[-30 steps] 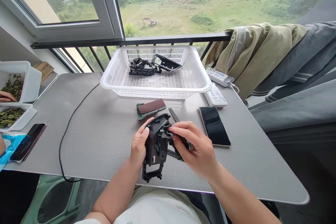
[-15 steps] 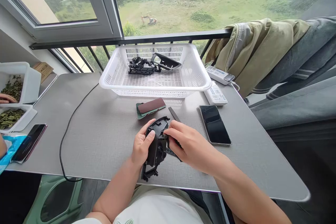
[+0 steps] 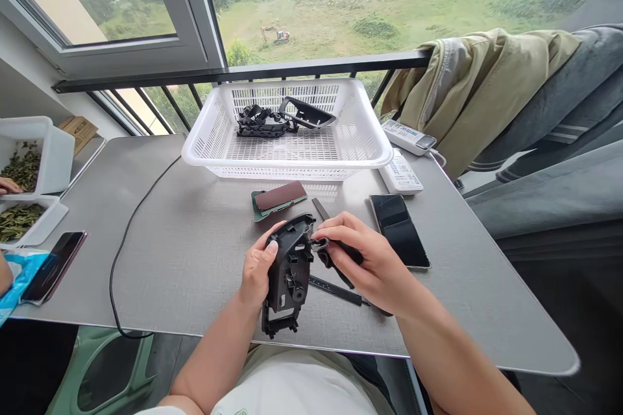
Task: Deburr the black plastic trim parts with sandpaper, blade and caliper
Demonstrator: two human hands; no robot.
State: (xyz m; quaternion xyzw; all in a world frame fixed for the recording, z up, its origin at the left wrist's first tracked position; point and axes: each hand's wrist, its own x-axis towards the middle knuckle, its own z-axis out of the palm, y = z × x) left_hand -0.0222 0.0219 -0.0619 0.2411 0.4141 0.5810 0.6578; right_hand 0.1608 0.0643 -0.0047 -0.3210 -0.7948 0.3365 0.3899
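Observation:
My left hand (image 3: 257,266) grips a black moulded plastic part (image 3: 291,272) by its left edge, thumb on top. The part is tilted up above the table's front, with its clips, posts and an open frame at its lower end showing. In my right hand (image 3: 363,253) are small black-handled pliers (image 3: 343,266), their head close to the part's upper right edge. Whether the jaws touch the part I cannot tell. Under my right hand lies a slim black tool with markings (image 3: 335,288). A flat grey strip, like a file (image 3: 321,209), lies just beyond, partly hidden.
A white perforated basket (image 3: 287,172) holds several black plastic parts (image 3: 265,122). Folded sandpaper (image 3: 280,199) lies before it. To the right are a phone (image 3: 399,231) and white power strips (image 3: 402,172). A cable (image 3: 125,240), another phone (image 3: 56,266) and leaf-filled tubs (image 3: 24,217) are on the left, near another person's hand.
My right hand has drawn slightly right and away from the part, so the pliers show more. The part has turned, exposing more of its clipped face.

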